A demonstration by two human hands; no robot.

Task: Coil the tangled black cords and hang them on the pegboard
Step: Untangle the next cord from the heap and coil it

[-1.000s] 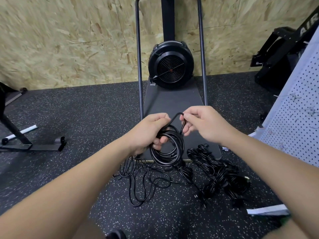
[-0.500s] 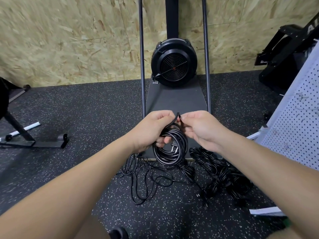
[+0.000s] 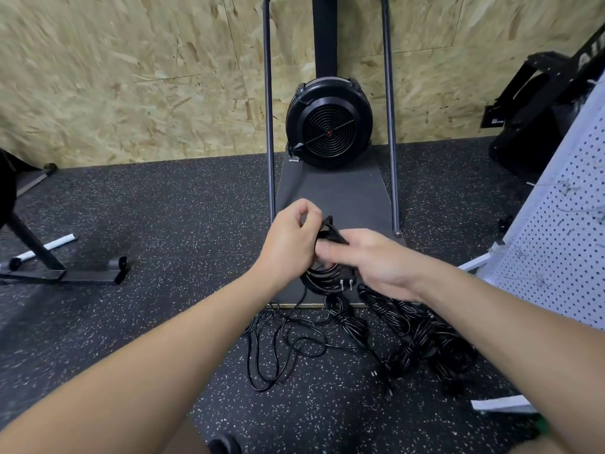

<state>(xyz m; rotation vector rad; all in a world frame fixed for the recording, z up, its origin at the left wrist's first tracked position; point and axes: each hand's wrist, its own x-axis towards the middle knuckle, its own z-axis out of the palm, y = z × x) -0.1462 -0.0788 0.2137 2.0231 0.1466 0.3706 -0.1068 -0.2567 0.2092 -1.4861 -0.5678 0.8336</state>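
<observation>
Both my forearms reach forward and down, the hands meeting above the near edge of the grey platform [image 3: 330, 194]. My left hand [image 3: 289, 240] is curled into a fist, its grip closed round the top of the coiled cord [image 3: 322, 273], thumb folded over the loops. My right hand [image 3: 376, 260] lies across the coil from the right, fingers [image 3: 330, 252] stretched toward the left hand and blurred; I cannot tell whether its grip closes on the cord or only presses it. The coil hangs below my left fist, its lower loops showing under my right palm, with a two-pronged plug [image 3: 346, 284] pointing down at the bottom. From the coil a loose strand runs down into slack loops [image 3: 278, 348] on the speckled floor [image 3: 147, 224]. To their right lies the tangled pile of cords [image 3: 422, 345], just beside the platform's front edge. The white pegboard [image 3: 559, 244] leans at the right, a few wire hooks on it.
</observation>
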